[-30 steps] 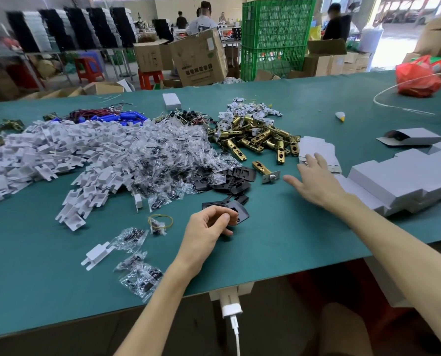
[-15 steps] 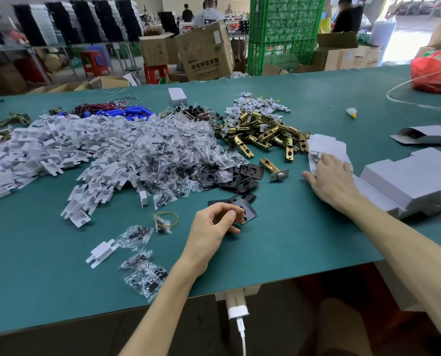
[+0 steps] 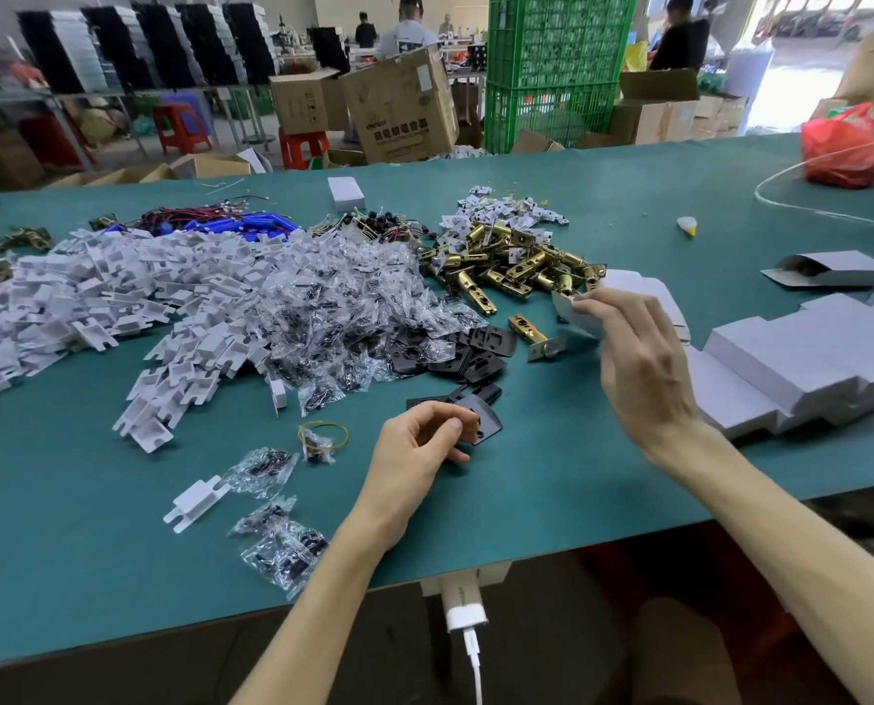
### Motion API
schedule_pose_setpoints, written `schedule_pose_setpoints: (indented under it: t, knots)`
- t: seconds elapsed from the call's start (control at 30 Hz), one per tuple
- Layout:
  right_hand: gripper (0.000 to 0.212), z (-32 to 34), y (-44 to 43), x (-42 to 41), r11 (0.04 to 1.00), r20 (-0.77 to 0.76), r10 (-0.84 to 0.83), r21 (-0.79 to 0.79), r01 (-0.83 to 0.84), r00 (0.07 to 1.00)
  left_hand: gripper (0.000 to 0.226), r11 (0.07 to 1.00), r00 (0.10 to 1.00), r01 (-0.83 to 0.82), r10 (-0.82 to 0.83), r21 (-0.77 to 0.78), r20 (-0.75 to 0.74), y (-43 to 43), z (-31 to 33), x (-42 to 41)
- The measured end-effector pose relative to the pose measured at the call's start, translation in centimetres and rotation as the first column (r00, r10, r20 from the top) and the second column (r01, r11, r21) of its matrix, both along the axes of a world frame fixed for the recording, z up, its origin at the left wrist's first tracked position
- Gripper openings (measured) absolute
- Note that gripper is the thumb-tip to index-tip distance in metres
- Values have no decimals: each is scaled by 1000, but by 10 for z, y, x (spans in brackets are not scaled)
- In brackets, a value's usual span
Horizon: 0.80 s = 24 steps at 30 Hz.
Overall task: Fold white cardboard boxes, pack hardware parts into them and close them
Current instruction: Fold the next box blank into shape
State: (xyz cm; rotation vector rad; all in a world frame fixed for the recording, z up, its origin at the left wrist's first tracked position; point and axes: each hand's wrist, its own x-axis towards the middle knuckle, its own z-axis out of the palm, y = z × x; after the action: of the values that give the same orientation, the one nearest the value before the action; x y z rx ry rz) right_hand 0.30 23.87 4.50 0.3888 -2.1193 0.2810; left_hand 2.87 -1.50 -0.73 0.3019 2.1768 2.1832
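As R hand (image 3: 638, 358) pinches box blank (image 3: 574, 318): green tbl (image 3: 577, 206), cartons (image 3: 404, 109) beyond.

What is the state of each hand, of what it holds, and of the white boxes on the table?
right hand, pinches the box blank
box blank, flat, not yet folded
left hand, holds the black plate
black plate, gripped at its edge
far-right box, on its side, end open
small white box, at the back, closed
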Motion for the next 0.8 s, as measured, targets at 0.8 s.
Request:
schedule_pose_setpoints:
  t: [0.8]
  knots:
    - [19,70,-123,27,751,86,387,-607,-260,918,98,996,986,-85,84,2,-144,-3,16,10]
